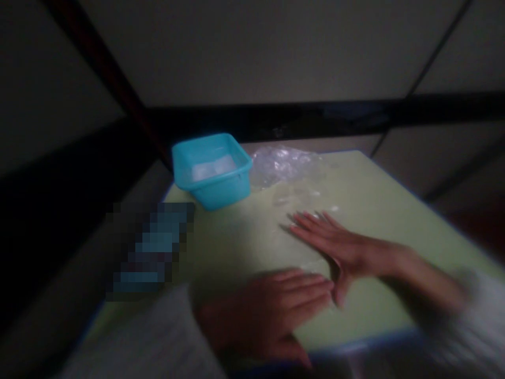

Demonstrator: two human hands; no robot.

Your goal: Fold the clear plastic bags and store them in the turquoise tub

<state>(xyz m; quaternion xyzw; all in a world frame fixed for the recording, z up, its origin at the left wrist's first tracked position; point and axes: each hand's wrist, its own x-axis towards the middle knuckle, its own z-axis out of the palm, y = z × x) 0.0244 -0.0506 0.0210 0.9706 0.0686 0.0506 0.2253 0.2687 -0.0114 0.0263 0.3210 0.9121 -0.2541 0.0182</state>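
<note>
My left hand (pixel 276 310) is stretched out low over the near part of the yellow table (pixel 394 210), fingers pointing right and nothing in its grasp. Farther right, my right hand (pixel 335 245) reaches in flat with its fingers extended to the left. The fingertips of my left hand come close to the right thumb; whether they touch I cannot tell. Under and around the hands lies what looks like a thin clear plastic sheet or bag (pixel 300 197), seen mostly by its glints. The picture is dim and blurred.
A turquoise plastic basin (pixel 223 192) with white folded-looking pieces (pixel 213 167) inside stands at the back left. Crumpled clear plastic (pixel 282 160) lies beside it. A pixelated, phone-like object (pixel 158 242) is at the left edge. A pale wall rises behind the table.
</note>
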